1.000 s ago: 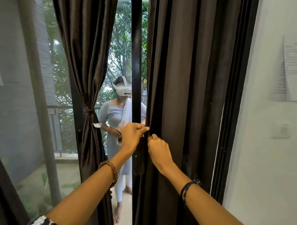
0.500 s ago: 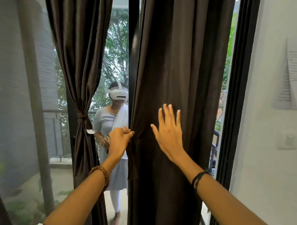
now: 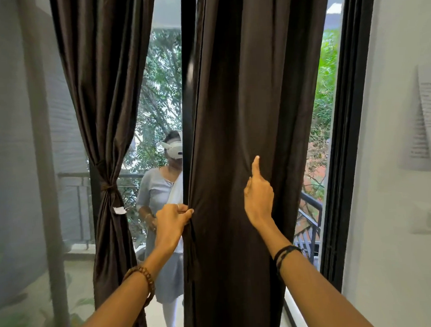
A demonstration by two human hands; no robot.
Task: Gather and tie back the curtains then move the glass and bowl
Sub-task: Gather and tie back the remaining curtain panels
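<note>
Change: right hand is turning edge-on against the cloth, its fingers no longer splayed flat.
Tied curtain: hanging left, already bound.
Left hand: pinching the loose curtain's left edge, fingers clamped on fabric.
Right hand grip: pressing the folds, holding nothing.
Glass, bowl: not showing.
Risk: smooth pleats are likely slipping free if only one edge is pinched.

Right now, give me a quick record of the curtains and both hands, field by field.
left curtain: gathered, tied at mid-height with a band
right curtain: hanging loose, not tied
left hand: shut on the right curtain's left edge
right hand: open, against the right curtain's front, fingers pointing up
glass and bowl: not in view
window: uncovered strip right of the right curtain
</note>
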